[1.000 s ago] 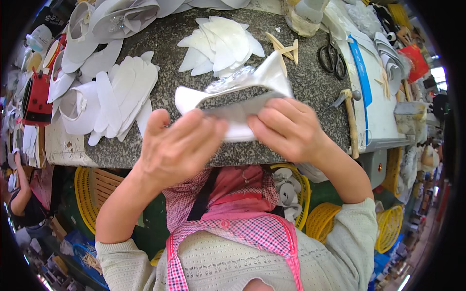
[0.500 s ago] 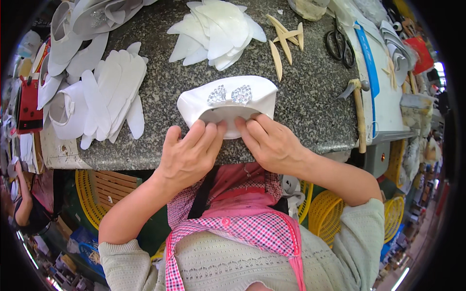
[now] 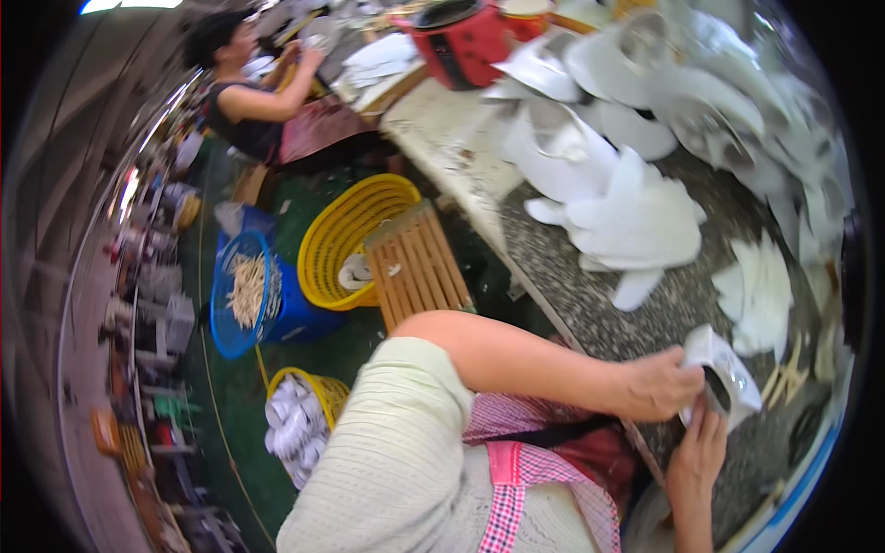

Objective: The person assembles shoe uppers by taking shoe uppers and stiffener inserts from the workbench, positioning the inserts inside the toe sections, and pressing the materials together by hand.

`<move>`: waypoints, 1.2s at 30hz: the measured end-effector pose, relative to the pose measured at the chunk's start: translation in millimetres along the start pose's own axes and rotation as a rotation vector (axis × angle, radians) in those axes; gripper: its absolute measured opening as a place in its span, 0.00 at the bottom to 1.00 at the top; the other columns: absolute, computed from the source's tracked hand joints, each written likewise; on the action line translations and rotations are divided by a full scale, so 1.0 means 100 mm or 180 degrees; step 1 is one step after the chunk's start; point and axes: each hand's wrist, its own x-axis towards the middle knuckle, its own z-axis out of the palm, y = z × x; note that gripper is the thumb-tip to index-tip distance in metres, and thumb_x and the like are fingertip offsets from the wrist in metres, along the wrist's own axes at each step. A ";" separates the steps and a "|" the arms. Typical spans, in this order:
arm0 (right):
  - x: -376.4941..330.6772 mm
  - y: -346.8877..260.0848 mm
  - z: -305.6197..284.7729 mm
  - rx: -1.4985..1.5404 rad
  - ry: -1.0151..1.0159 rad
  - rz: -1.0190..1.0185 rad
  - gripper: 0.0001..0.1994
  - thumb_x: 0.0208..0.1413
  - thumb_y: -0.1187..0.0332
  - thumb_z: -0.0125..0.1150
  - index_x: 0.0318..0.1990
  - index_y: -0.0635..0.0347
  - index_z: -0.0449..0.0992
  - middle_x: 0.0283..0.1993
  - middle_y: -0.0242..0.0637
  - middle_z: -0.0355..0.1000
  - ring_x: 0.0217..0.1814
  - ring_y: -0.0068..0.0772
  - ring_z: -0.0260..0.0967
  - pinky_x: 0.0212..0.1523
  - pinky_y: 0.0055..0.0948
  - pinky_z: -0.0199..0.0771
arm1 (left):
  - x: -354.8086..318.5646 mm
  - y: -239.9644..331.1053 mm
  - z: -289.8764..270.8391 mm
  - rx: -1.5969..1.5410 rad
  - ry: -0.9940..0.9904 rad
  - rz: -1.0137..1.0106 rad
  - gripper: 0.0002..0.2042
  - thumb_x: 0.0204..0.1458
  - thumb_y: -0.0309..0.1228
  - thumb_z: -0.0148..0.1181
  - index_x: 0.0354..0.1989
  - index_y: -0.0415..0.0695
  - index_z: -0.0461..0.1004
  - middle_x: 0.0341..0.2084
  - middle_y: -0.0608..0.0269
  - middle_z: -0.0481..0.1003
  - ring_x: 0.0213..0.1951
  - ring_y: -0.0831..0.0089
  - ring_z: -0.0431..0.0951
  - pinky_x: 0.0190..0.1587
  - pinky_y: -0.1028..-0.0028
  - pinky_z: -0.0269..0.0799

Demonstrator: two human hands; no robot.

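Where the hands meet the work: L hand point(image 3: 662, 380) grips near-left side of curved white pc point(image 3: 733, 373); R hand point(image 3: 698, 456) has fingers closed on its open lip, thumb hidden.
White pc: over speckled counter point(image 3: 608, 318), a short way in from front edge, opening twd the hands; can't tell if underside touches.
Front edge: runs diag. under L forearm, which crosses it; R forearm comes up from lower rim of view.
Room, L of pc: bare stone btwn pc & heap of flat white pcs point(image 3: 636, 217); widest gap near the work.
Room, far side: tight; fanned white stack point(image 3: 758, 295) just beyond pc, pale slivers point(image 3: 786, 380) near its R side.
Back of counter: shaped white pcs point(image 3: 572, 152) crowd it, some overlapping; red box point(image 3: 461, 46) at far L.
Below edge: slatted wood point(image 3: 419, 267) leans at yellow basket point(image 3: 323, 244); blue basket point(image 3: 221, 309) w/ sticks, well apart from counter.
Floor: green strip point(image 3: 286, 198) open btwn the baskets & co-worker point(image 3: 249, 106), who's well apart from the hands.
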 end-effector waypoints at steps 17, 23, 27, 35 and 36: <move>0.06 0.25 -0.12 0.6601 0.2018 0.2332 0.26 0.54 0.55 0.53 0.53 0.68 0.64 0.45 0.42 0.66 0.46 0.29 0.64 0.46 0.31 0.65 | 0.28 0.07 -0.61 -0.1562 -0.0018 -0.0400 0.04 0.37 0.34 0.56 0.20 0.49 0.73 0.25 0.69 0.64 0.36 0.70 0.63 0.35 0.69 0.57; 0.39 0.23 -0.54 0.3941 0.2046 0.1333 0.14 0.55 0.57 0.54 0.36 0.61 0.67 0.30 0.29 0.63 0.32 0.19 0.60 0.34 0.22 0.62 | 0.58 0.00 -0.99 -0.1280 0.1457 0.0139 0.14 0.37 0.32 0.54 0.32 0.35 0.71 0.33 0.55 0.69 0.40 0.62 0.70 0.36 0.68 0.67; 0.27 0.21 0.09 0.1090 0.1456 -0.0240 0.12 0.50 0.67 0.52 0.38 0.66 0.70 0.34 0.38 0.67 0.37 0.35 0.64 0.39 0.33 0.65 | 0.60 0.02 -0.56 -0.1559 0.0744 0.0049 0.13 0.40 0.31 0.52 0.32 0.34 0.71 0.28 0.56 0.70 0.31 0.64 0.70 0.35 0.71 0.66; 0.03 0.05 -0.07 0.0088 0.0331 -0.1076 0.20 0.45 0.72 0.46 0.46 0.77 0.69 0.52 0.58 0.65 0.54 0.53 0.63 0.55 0.47 0.58 | 0.01 -0.47 -0.39 -0.1136 -0.1134 0.0486 0.31 0.44 0.48 0.53 0.51 0.36 0.65 0.47 0.56 0.69 0.53 0.64 0.66 0.57 0.64 0.54; -0.02 0.07 -0.05 0.0085 0.0322 -0.1086 0.20 0.45 0.72 0.46 0.46 0.77 0.69 0.52 0.58 0.65 0.54 0.53 0.63 0.55 0.47 0.58 | -0.06 -0.48 -0.40 -0.1137 -0.1126 0.0475 0.31 0.44 0.48 0.53 0.51 0.36 0.65 0.47 0.56 0.69 0.53 0.64 0.66 0.57 0.64 0.54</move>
